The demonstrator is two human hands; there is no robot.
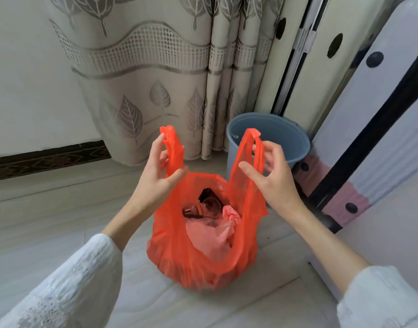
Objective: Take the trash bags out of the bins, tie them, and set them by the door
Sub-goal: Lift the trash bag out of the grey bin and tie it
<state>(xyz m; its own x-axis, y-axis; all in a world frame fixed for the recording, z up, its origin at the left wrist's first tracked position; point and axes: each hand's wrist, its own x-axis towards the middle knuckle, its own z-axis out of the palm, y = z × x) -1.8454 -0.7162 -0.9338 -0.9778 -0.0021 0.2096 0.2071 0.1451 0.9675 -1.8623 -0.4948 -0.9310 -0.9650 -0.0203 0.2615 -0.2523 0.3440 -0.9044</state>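
An orange-red plastic trash bag (179,261) stands on the tiled floor in the middle of the view, its mouth wide and crumpled wrappers and a dark item showing inside. My left hand (156,171) pinches the bag's left handle loop and holds it upright. My right hand (271,176) grips the right handle loop the same way. Both handles are pulled up and apart. Behind the bag on the right stands a blue-grey bin (274,136), with no liner in it.
A leaf-patterned curtain (156,74) hangs behind the bag. To the right stand folded panels with black dots and a dark frame (359,143). A white wall with a dark skirting strip (49,159) runs on the left.
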